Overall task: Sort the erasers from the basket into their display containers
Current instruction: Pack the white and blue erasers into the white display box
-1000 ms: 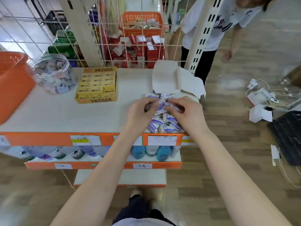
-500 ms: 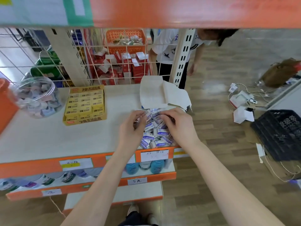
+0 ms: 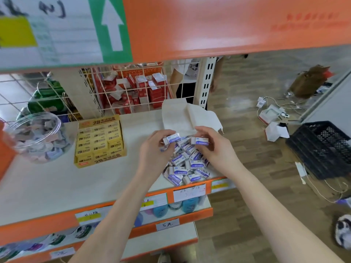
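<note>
A heap of white and purple erasers (image 3: 187, 167) lies on the white shelf (image 3: 57, 183) near its front right corner, in front of an opened white cardboard box (image 3: 182, 114). My left hand (image 3: 154, 150) pinches one eraser (image 3: 171, 138) just above the heap. My right hand (image 3: 214, 149) pinches another eraser (image 3: 199, 140) beside it. A yellow display box of 2B erasers (image 3: 99, 140) sits further left. A clear jar of mixed erasers (image 3: 38, 137) lies at the far left, next to an orange basket (image 3: 4, 158).
An orange upper shelf edge (image 3: 209, 25) hangs overhead. Behind the wire grid stands an orange crate of red boxes (image 3: 140, 88). A person (image 3: 190, 76) stands behind the post. On the floor to the right are a black crate (image 3: 322, 149), cables and paper scraps.
Both hands have lifted out of the eraser heap, each pinching one eraser. The view has tilted up, so the upper shelf edge now fills the top.
</note>
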